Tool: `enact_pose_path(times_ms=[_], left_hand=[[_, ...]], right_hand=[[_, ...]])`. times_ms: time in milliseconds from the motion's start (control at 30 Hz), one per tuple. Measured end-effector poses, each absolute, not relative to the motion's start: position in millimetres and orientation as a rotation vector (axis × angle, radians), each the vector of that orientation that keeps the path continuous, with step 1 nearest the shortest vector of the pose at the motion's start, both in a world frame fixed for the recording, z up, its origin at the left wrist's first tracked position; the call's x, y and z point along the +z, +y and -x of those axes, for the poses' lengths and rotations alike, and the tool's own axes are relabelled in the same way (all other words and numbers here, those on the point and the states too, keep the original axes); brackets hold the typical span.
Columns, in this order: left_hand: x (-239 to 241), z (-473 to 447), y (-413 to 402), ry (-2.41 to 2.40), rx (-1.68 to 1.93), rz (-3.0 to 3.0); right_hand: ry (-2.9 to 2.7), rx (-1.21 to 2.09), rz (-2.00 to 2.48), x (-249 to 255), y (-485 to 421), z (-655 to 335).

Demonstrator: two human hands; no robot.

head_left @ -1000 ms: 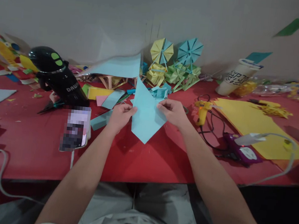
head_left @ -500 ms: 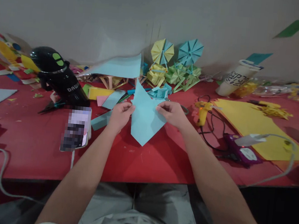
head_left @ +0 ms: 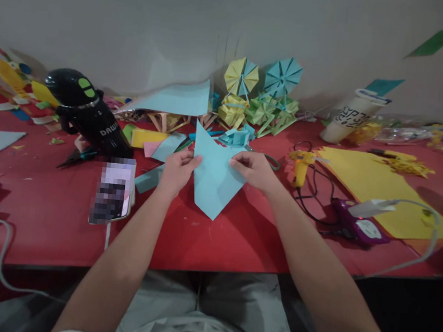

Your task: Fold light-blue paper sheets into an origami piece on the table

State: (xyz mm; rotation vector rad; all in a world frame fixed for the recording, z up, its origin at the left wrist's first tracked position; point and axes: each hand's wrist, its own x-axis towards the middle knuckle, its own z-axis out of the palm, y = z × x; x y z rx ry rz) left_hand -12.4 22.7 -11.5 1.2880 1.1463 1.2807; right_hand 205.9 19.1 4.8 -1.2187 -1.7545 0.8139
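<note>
Fingers of the left hand (head_left: pixel 177 172) and right hand (head_left: pixel 255 171) were pinched on opposite sides of the light-blue, angular sheet of paper (head_left: pixel 217 181), held over the red-covered counter (head_left: pixel 217 249); contact beneath could not be determined. The sheet was judged light, thin and easily creased, best held gently by its side edges.

On the black bottle-shaped object (head_left: pixel 89 116), pale capital letters (head_left: pixel 108 131) read "DAW"; what follows at the curved edge, I cannot tell surely. The white cup (head_left: pixel 351 118) carries thick black lettering (head_left: pixel 352 116), but its words are not possible to read.
</note>
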Motion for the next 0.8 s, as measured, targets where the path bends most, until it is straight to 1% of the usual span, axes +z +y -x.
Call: enact_pose_path(times_ms=[133, 800], left_hand=[[-11.9, 13.8, 22.6, 1.203, 1.345, -1.277], [-10.8, 14.4, 27.2, 1.174, 1.415, -1.139]], right_hand=[[-1.743, 0.818, 1.202, 5.2, 18.4, -205.3], [-1.762, 0.825, 1.175, 10.0, 13.5, -203.2]])
